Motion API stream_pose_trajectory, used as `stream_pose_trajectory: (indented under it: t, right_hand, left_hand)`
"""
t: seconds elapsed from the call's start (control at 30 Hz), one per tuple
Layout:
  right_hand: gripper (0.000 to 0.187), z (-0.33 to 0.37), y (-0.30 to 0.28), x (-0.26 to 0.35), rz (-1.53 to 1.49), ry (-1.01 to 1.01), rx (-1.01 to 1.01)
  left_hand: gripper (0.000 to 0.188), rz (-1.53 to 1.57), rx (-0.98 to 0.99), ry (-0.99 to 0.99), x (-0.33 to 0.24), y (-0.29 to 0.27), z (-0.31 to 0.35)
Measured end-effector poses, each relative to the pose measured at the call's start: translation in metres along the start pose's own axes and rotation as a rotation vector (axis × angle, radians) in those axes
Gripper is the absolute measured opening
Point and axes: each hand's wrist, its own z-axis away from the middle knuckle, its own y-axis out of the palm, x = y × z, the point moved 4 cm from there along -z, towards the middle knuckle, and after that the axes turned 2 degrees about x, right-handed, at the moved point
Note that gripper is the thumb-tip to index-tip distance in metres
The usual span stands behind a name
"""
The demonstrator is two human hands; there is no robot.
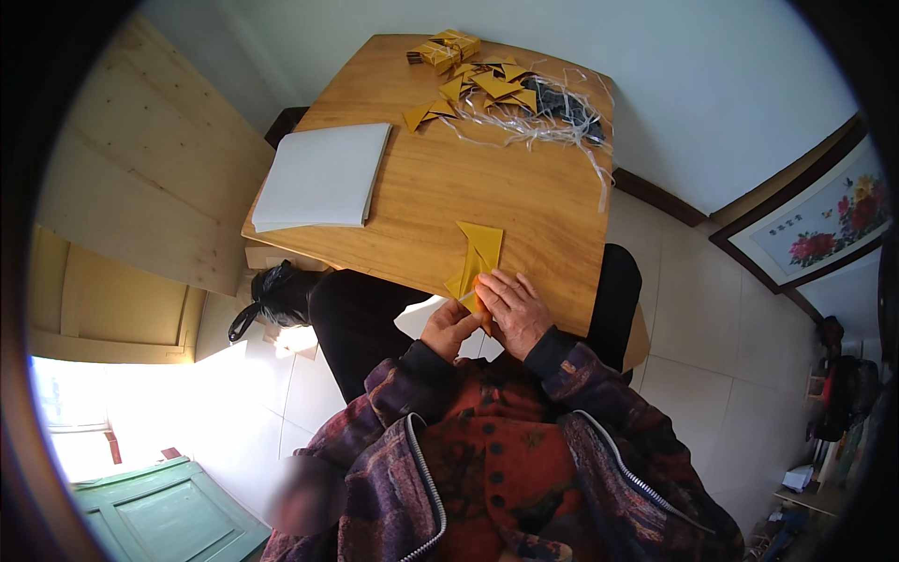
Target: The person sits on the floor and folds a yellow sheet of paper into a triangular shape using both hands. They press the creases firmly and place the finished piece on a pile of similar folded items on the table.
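Observation:
A folded piece of golden-yellow paper [482, 248], with pointed flaps, lies at the near edge of the wooden table [421, 187]. My left hand [449, 330] is closed on its lower left part, thumb and fingers pinching near the table's edge. From the right, my right hand [518, 314] grips the same paper, its fingers bent over the lower part. The paper's bottom tip shows between my hands, and the spot under the right fingers is hidden.
A stack of white paper [323, 178] lies on the table's left. Toward the back are several folded yellow pieces [496, 84], a tied yellow bundle [444, 50], and tangled white strips [534, 128] beside dark grey material [567, 108]. A black plastic bag [283, 298] sits below left.

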Motion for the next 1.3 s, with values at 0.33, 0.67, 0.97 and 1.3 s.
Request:
stream_pose_trajectory:
  t: [0.33,0.67,0.97,1.3]
  right_hand:
    - [0.029,0.000,-0.009,-0.011,0.032,-0.077,-0.011]
    - [0.041,0.012,-0.027,-0.025,-0.009,-0.026,0.074]
    - [0.029,0.009,-0.033,-0.021,-0.044,0.009,-0.007]
    - [0.015,0.001,-0.035,-0.033,-0.403,0.221,-0.003]
  left_hand:
    - [0.038,-1.162,-0.222,0.648,-0.071,-0.020,0.029]
    - [0.058,-1.377,0.267,0.796,-0.058,0.012,-0.018]
    - [0.057,-1.347,0.179,0.909,-0.053,0.005,-0.023]
    - [0.035,-1.141,0.066,0.769,-0.067,0.008,-0.021]
